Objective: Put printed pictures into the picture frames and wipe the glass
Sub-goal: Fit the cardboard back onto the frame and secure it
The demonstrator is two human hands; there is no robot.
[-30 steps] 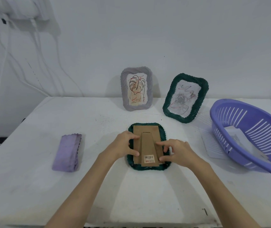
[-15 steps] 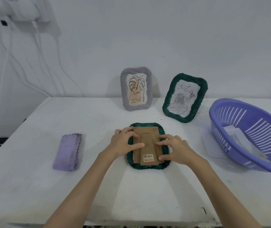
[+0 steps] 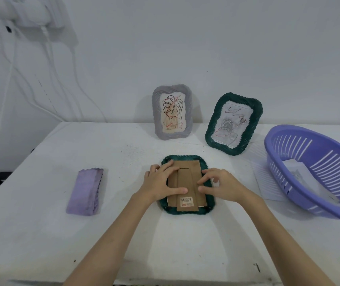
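A dark green picture frame (image 3: 185,211) lies face down in the middle of the table, its brown cardboard back (image 3: 186,182) with a barcode sticker facing up. My left hand (image 3: 160,182) presses flat on the left side of the cardboard, thumb stretched across it. My right hand (image 3: 218,185) touches the right edge of the backing with bent fingers. A grey frame (image 3: 172,112) and a second green frame (image 3: 234,123), each with a picture inside, lean against the wall behind. A folded purple cloth (image 3: 85,191) lies to the left.
A purple slotted basket (image 3: 317,172) with white sheets inside stands at the right, overhanging the table's edge. A white paper (image 3: 265,182) lies beside it. White cables hang down the wall at the left.
Both hands slid a little up the cardboard back, from its lower sides to its middle. The frame stayed in place.
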